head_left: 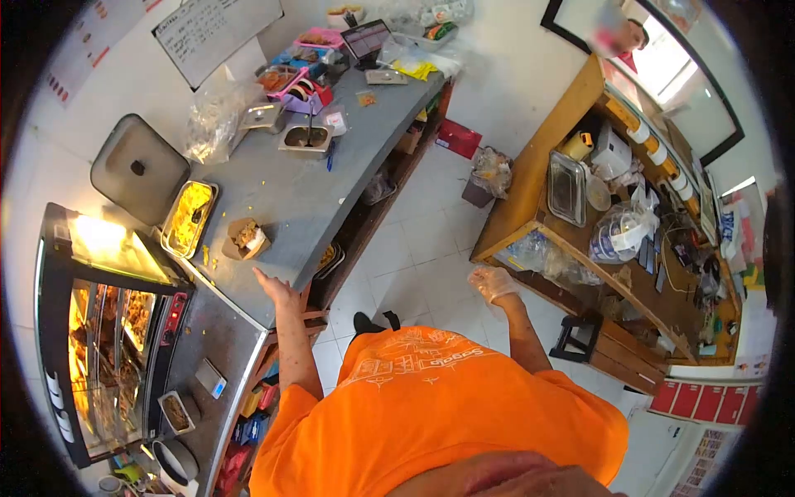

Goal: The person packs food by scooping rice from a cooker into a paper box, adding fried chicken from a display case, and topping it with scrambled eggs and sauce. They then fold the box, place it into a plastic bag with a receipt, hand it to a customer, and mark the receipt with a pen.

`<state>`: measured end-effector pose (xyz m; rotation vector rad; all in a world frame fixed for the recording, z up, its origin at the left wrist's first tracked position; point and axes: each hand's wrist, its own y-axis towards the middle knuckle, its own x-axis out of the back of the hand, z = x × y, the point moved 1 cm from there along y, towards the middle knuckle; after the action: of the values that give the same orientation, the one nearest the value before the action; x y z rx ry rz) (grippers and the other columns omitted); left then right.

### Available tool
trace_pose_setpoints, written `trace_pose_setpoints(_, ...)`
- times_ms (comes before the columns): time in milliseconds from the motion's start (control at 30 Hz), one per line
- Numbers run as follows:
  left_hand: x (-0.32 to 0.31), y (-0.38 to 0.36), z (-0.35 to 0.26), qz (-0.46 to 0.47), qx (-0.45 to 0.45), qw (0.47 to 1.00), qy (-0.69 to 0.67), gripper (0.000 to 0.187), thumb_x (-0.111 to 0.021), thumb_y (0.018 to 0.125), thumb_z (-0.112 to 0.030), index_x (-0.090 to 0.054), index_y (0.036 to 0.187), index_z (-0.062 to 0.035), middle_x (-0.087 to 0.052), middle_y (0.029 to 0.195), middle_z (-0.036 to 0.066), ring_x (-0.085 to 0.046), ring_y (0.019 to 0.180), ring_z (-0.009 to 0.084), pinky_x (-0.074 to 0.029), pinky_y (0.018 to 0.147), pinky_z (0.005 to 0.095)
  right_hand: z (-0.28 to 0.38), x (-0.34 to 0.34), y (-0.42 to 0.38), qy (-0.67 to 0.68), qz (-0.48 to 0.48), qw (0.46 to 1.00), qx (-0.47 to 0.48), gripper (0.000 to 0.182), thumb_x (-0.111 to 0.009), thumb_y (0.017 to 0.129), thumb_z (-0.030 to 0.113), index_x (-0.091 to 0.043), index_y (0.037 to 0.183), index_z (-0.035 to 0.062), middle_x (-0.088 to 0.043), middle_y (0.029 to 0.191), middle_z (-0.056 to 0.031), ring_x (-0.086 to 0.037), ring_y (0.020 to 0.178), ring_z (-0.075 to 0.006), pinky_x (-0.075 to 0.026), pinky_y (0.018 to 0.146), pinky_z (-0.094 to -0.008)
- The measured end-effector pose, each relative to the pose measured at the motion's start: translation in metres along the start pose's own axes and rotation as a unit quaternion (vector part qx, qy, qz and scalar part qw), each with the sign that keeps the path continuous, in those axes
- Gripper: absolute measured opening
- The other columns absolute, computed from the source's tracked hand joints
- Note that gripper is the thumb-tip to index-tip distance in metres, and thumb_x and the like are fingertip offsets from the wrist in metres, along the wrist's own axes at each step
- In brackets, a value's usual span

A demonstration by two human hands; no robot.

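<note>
A rectangular steel tray of yellow food [178, 252] stands on the long grey surface [290, 195]. To its right sits an open brown cardboard box of food [238, 248], just beyond the bare left hand [277, 291], whose fingers spread wide, holding nothing. The right hand [490, 287], in a clear plastic glove [501, 282], hangs well apart, fingers curled; whether they grip anything cannot be told. Bare fingers would best touch only the box's outer walls.

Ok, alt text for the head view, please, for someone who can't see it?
An orange-shirted person holds an open left hand near a cardboard box on a grey counter; the right hand, in a clear glove, hangs over the floor. A metal tray of yellow food and a lit display case stand nearby.
</note>
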<state>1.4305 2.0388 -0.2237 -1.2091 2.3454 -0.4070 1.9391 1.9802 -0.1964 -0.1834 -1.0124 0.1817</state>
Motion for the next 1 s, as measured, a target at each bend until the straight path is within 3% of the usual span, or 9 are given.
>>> trace_pose_setpoints(233, 0.014, 0.013, 0.006, 0.009, 0.049, 0.999, 0.005, 0.088, -0.043, 0.084, -0.068, -0.014, 0.149, -0.0167, -0.008, 0.155, 0.007, -0.007, 0.141, 0.0276, -0.009, 0.108, 0.0543, 0.024, -0.021, 0.036, 0.065, -0.011, 0.996, 0.062, 0.032, -0.060, 0.086, 0.037, -0.064, 0.094, 0.0065, -0.066, 0.089, -0.0151, -0.063, 0.083, -0.0332, -0.050, 0.073, -0.0396)
trace_pose_setpoints(433, 0.007, 0.027, 0.016, -0.012, 0.046, 0.999, 0.024, 0.084, -0.042, 0.084, -0.067, -0.020, 0.147, -0.0171, -0.014, 0.154, 0.006, -0.013, 0.139, 0.0278, -0.013, 0.105, 0.0547, 0.044, -0.008, 0.044, 0.057, 0.006, 0.998, 0.021, 0.029, -0.063, 0.086, 0.034, -0.064, 0.093, 0.0062, -0.066, 0.084, -0.0143, -0.064, 0.077, -0.0294, -0.049, 0.069, -0.0367)
trace_pose_setpoints(500, -0.005, 0.005, 0.001, 0.065, 0.052, 0.995, 0.053, 0.104, -0.046, 0.078, -0.074, 0.001, 0.149, -0.0133, 0.005, 0.156, 0.011, 0.004, 0.143, 0.0305, -0.006, 0.111, 0.0508, 0.030, -0.013, 0.053, 0.046, -0.028, 0.997, 0.061, 0.028, -0.064, 0.086, 0.033, -0.063, 0.095, 0.0060, -0.066, 0.084, -0.0132, -0.064, 0.076, -0.0278, -0.049, 0.069, -0.0359)
trace_pose_setpoints(667, -0.006, 0.003, 0.008, 0.104, 0.069, 0.991, 0.052, 0.101, -0.045, 0.080, -0.073, 0.000, 0.149, -0.0137, 0.006, 0.156, 0.012, 0.006, 0.143, 0.0316, -0.004, 0.111, 0.0527, 0.037, 0.005, 0.044, 0.082, -0.018, 0.995, 0.049, 0.027, -0.065, 0.085, 0.030, -0.063, 0.098, 0.0063, -0.066, 0.082, -0.0105, -0.063, 0.073, -0.0243, -0.049, 0.067, -0.0345)
trace_pose_setpoints(767, -0.016, -0.018, 0.001, 0.160, 0.070, 0.985, 0.005, 0.100, -0.044, 0.081, -0.072, -0.001, 0.149, -0.0128, 0.007, 0.156, 0.012, 0.006, 0.142, 0.0329, -0.002, 0.110, 0.0550, 0.042, 0.020, 0.041, 0.095, -0.039, 0.990, 0.093, 0.029, -0.065, 0.086, 0.027, -0.060, 0.107, 0.0080, -0.066, 0.080, -0.0098, -0.063, 0.071, -0.0233, -0.049, 0.066, -0.0341)
trace_pose_setpoints(833, -0.018, -0.024, 0.002, 0.193, 0.078, 0.977, -0.039, 0.099, -0.043, 0.081, -0.071, -0.002, 0.149, -0.0123, 0.007, 0.156, 0.012, 0.007, 0.142, 0.0335, -0.001, 0.109, 0.0560, 0.059, 0.044, 0.035, 0.069, -0.061, 0.992, 0.082, 0.047, -0.067, 0.084, 0.025, -0.049, 0.126, 0.0118, -0.066, 0.079, -0.0080, -0.063, 0.069, -0.0189, -0.050, 0.065, -0.0324)
trace_pose_setpoints(867, -0.018, -0.024, 0.004, 0.162, 0.089, 0.982, -0.046, 0.097, -0.043, 0.082, -0.070, -0.006, 0.149, -0.0114, 0.004, 0.155, 0.012, 0.006, 0.142, 0.0337, -0.003, 0.109, 0.0571, 0.062, 0.051, 0.035, 0.070, -0.062, 0.992, 0.081, 0.047, -0.067, 0.084, 0.025, -0.049, 0.126, 0.0118, -0.066, 0.079, -0.0080, -0.063, 0.069, -0.0189, -0.050, 0.065, -0.0324)
trace_pose_setpoints(933, -0.015, -0.016, 0.013, 0.131, 0.102, 0.985, -0.051, 0.095, -0.044, 0.083, -0.069, -0.009, 0.148, -0.0104, 0.000, 0.155, 0.013, 0.005, 0.142, 0.0338, -0.006, 0.109, 0.0581, 0.066, 0.068, 0.037, 0.148, -0.156, 0.974, 0.064, 0.065, -0.069, 0.081, 0.027, -0.038, 0.137, 0.0139, -0.066, 0.084, -0.0121, -0.064, 0.068, -0.0303, -0.052, 0.066, -0.0371)
trace_pose_setpoints(1000, -0.001, 0.009, 0.032, 0.062, 0.091, 0.994, -0.004, 0.069, -0.034, 0.090, -0.062, -0.035, 0.139, -0.0133, -0.037, 0.142, 0.008, -0.036, 0.129, 0.0325, -0.037, 0.099, 0.0527, 0.091, 0.102, 0.026, 0.187, -0.237, 0.952, 0.043, 0.071, -0.069, 0.081, 0.028, -0.033, 0.140, 0.0140, -0.065, 0.090, -0.0142, -0.065, 0.072, -0.0304, -0.052, 0.067, -0.0366)
